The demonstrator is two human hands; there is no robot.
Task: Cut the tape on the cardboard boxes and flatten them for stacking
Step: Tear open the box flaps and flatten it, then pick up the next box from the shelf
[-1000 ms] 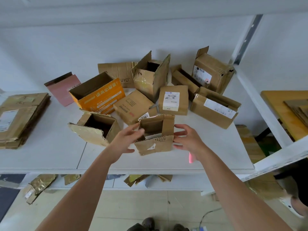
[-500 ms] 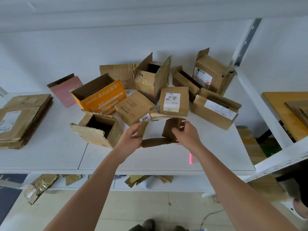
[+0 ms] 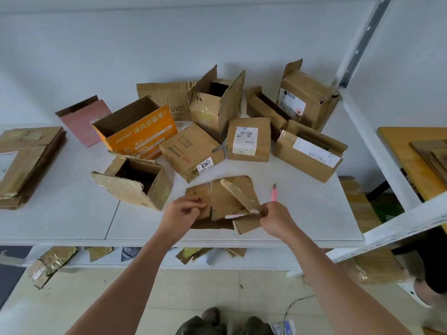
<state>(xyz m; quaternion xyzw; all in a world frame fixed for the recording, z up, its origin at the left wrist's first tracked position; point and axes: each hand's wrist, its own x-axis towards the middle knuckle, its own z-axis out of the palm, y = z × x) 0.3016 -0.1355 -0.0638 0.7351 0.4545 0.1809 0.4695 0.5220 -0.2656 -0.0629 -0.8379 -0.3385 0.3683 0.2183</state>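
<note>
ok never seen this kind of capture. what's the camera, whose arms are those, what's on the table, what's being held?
There is no robot here. The one view comes from a wide-angle camera worn on a person's head, looking forward and down, so the bare arms are the wearer's own. The left hand and right hand each grip an edge of a flattened cardboard box lying on the white table. Just beyond the right hand lies a pink utility knife, not held. Behind stand boxes not yet flattened, among them an open orange box and a pink box. At far left sits a stack of flattened cardboard.
</note>
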